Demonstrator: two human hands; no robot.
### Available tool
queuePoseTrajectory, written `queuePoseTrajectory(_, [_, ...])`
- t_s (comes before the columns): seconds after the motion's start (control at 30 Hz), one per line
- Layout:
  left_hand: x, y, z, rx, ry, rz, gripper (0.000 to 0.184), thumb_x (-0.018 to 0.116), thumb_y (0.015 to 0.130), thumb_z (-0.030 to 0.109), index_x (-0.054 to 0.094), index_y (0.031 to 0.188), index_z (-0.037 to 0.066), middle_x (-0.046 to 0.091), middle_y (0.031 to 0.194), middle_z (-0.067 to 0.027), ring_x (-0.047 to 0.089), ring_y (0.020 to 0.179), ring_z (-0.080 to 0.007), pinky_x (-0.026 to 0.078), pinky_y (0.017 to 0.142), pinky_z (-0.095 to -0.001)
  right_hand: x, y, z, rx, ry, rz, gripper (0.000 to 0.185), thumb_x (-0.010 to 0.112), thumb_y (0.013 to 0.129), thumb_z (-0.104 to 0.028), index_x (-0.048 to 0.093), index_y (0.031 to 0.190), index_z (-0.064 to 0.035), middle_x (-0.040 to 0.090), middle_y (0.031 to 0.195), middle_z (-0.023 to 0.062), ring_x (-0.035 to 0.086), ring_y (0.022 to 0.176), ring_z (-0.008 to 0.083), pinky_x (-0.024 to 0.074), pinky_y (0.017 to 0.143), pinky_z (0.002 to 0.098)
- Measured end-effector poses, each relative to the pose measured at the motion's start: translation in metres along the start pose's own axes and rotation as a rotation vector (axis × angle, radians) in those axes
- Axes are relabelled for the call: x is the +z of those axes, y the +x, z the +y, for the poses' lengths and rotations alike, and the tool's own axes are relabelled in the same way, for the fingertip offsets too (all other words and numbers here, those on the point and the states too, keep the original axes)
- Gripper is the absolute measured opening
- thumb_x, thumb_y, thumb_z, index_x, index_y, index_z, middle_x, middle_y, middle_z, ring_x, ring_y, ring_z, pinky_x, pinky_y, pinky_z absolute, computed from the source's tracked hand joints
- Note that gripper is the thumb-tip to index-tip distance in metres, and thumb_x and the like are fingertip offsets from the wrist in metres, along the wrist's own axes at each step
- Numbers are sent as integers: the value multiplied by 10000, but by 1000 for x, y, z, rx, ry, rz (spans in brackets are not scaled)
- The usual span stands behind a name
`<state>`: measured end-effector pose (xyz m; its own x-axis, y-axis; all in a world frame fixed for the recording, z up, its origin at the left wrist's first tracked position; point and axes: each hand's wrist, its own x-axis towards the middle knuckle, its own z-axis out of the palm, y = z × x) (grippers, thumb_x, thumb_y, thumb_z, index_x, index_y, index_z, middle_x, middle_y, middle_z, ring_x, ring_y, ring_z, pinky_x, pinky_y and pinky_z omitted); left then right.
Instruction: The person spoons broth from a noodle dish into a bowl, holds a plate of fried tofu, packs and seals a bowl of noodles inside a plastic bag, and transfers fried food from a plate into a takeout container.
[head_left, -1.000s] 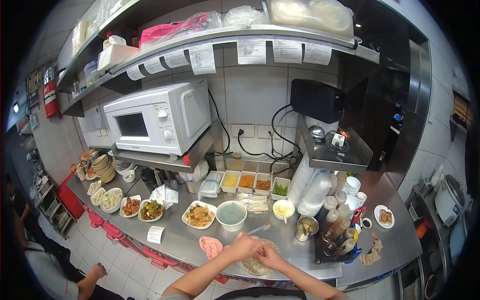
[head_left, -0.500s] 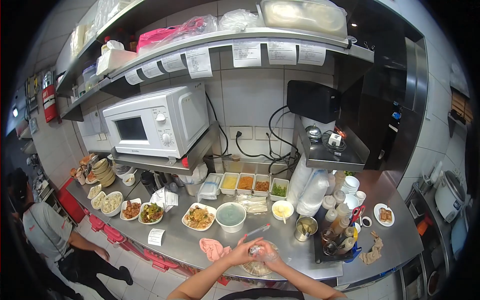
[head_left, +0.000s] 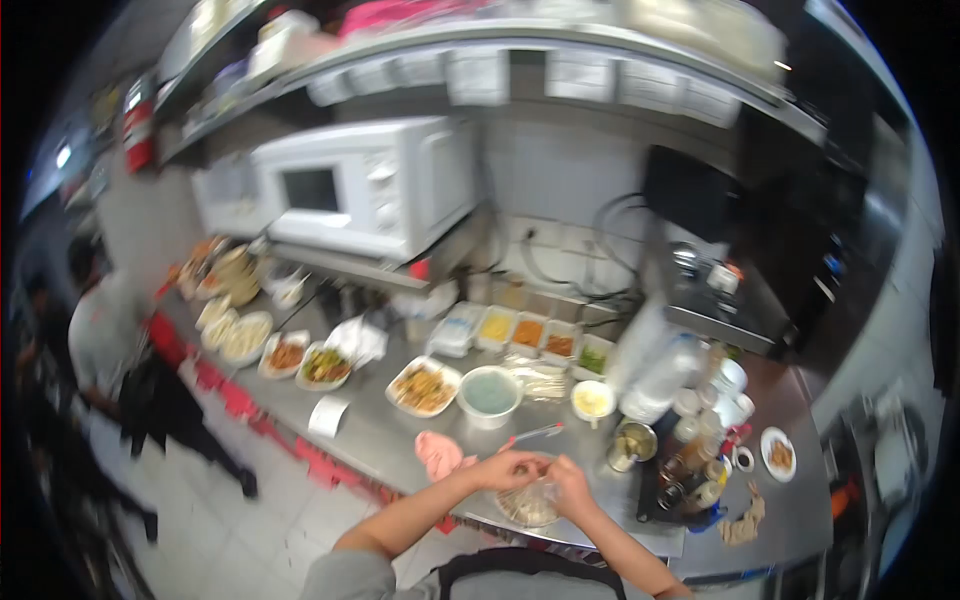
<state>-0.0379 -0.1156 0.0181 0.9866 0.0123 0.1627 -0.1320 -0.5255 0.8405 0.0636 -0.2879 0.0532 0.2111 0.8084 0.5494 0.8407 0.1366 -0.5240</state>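
In the head view, which is blurred, both my hands meet near the front edge of the steel counter. My left hand (head_left: 512, 469) has its fingers closed at the top of a clear plastic bag (head_left: 527, 505). Close against it, my right hand (head_left: 569, 486) pinches the same plastic from the other side. Something round and pale fills the bag below my fingers; its kind is hard to make out. A pink cloth (head_left: 438, 455) lies left of my left hand. Just beyond my hands is a red-and-clear pen-like stick (head_left: 535, 435).
Behind my hands stand a white tub (head_left: 490, 396) and a dish of food (head_left: 424, 387). A metal cup (head_left: 632, 446) and several sauce bottles (head_left: 700, 455) are to the right. A microwave (head_left: 365, 185) sits above the counter. Two people (head_left: 115, 350) are at the far left.
The camera view has turned, so the scene sits differently in frame and is blurred. My hands have closed together above the bag, showing more of its round contents. The people have moved.
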Motion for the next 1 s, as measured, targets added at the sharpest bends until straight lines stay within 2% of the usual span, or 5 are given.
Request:
queuePoseTrajectory(0.17, [6, 24, -6, -27, 184, 62, 346, 455, 908, 328, 591, 1121, 92, 645, 996, -123, 607, 949, -249, 433, 828, -376, 21, 10, 1, -93, -166, 128, 125, 602, 632, -8, 564, 744, -50, 464, 712, 120, 511, 661, 309, 397, 563, 397])
queuePoseTrajectory(0.33, [-1, 17, 22, -283, -98, 84, 242, 542, 864, 285, 673, 973, 112, 655, 924, -116, 600, 919, -286, 409, 821, -423, 4, 13, -18, -115, -235, 56, 151, 585, 630, 22, 615, 754, -57, 502, 709, 113, 551, 696, 322, 445, 592, 398])
queuePoseTrajectory(0.63, [-7, 27, 1, -106, 423, 600, 203, 559, 842, 273, 670, 790, 112, 611, 841, -47, 560, 905, -248, 288, 856, -494, -3, -25, -29, -119, -73, -279, 246, 543, 632, 67, 630, 838, -35, 511, 724, 128, 562, 667, 319, 459, 591, 379])
queuePoseTrajectory(0.87, [1, 38, -18, -161, 460, 581, 232, 553, 852, 285, 657, 758, 100, 600, 775, -37, 569, 814, -236, 312, 802, -447, -7, -48, -47, -21, -19, -282, 74, 613, 722, -10, 597, 793, -24, 480, 690, 129, 546, 655, 313, 454, 579, 396])
queuePoseTrajectory(1.0, [-6, 41, -20, -346, 283, 401, 231, 519, 868, 273, 661, 823, 96, 611, 908, -80, 548, 965, -252, 310, 858, -478, -10, -61, -41, 18, 87, -298, 91, 626, 779, -59, 623, 860, -18, 523, 714, 121, 548, 635, 284, 457, 599, 362])
